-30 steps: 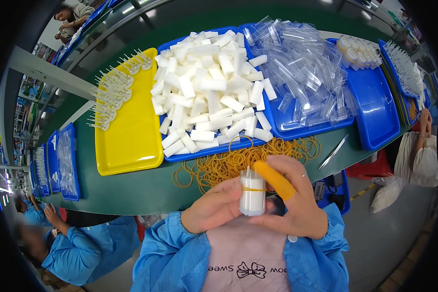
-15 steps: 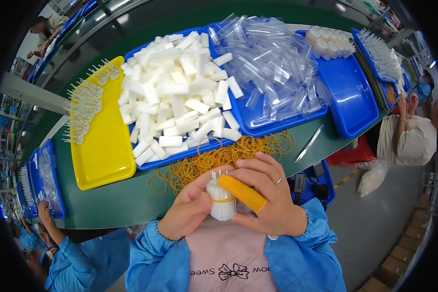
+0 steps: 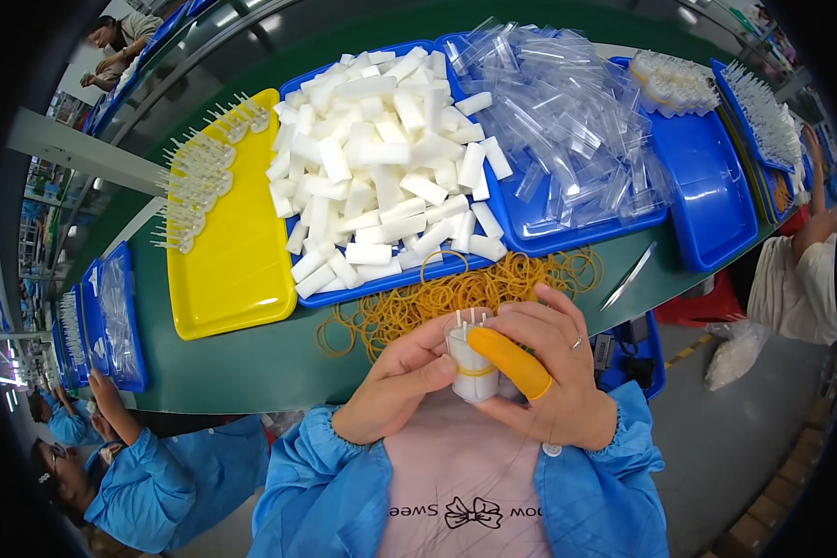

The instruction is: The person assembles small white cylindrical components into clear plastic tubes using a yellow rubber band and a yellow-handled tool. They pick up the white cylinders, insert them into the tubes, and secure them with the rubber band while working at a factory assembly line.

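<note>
Before the rubber-band pile (image 3: 437,296) | clear-sided white cylinder (image 3: 474,385), yellow-banded, thin-pronged on top | left hand (image 3: 392,392), right hand (image 3: 567,386) pinching it

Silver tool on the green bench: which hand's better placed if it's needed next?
Likely the right hand: the silver tool lies off to that side, nearer it than the left hand. Both hands are on the banded white bundle, though.
</note>
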{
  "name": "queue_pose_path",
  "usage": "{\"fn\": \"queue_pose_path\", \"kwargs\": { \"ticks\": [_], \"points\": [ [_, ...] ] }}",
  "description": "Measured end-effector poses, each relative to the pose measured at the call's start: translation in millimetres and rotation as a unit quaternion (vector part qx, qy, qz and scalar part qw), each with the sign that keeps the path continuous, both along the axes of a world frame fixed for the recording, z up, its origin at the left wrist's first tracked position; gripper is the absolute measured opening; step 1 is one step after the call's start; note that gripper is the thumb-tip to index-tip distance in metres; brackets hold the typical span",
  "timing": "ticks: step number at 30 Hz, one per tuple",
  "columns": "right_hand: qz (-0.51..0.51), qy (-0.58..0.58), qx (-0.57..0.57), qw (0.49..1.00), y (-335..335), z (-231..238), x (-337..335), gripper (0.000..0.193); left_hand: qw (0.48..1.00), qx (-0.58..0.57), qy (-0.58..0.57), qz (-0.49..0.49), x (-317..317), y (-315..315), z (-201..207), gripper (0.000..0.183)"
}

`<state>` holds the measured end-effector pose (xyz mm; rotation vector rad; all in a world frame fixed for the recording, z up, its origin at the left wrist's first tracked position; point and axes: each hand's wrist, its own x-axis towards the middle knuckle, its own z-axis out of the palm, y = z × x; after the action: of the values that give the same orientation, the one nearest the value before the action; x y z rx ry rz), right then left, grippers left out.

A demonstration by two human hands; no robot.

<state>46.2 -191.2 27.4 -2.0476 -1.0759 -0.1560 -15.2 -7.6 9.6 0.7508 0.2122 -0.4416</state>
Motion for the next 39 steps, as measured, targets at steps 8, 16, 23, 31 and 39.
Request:
{"fn": "queue_pose_path", "kwargs": {
  "ticks": [8, 16, 23, 31, 39],
  "points": [
    [-0.024, 0.005, -0.002, 1.000, 5.7, 7.0, 0.5, 0.050, 0.988, 0.094, -0.120, 0.010, -1.5, 0.7, -3.0, 0.068],
    [-0.013, -0.020, -0.009, 1.000, 2.1, 2.5, -2.5, 0.051, 0.971, 0.129, -0.203, -0.015, 1.3, 1.2, -6.2, 0.070],
    [-0.029, -0.021, -0.015, 0.999, 3.4, 5.8, -0.6, 0.050, 0.997, 0.051, -0.059, 0.014, 0.0, -3.5, 3.3, 0.076],
    [-0.056, -0.059, -0.024, 0.996, 7.2, -0.1, -1.7, 0.047, 0.977, 0.150, -0.151, 0.034, -0.1, -3.6, -7.7, 0.071],
    [-0.029, -0.005, -0.024, 0.999, 2.5, -2.9, 6.8, 0.051, 0.999, 0.011, -0.031, 0.037, 2.6, -5.3, -4.6, 0.065]
  ]
}}
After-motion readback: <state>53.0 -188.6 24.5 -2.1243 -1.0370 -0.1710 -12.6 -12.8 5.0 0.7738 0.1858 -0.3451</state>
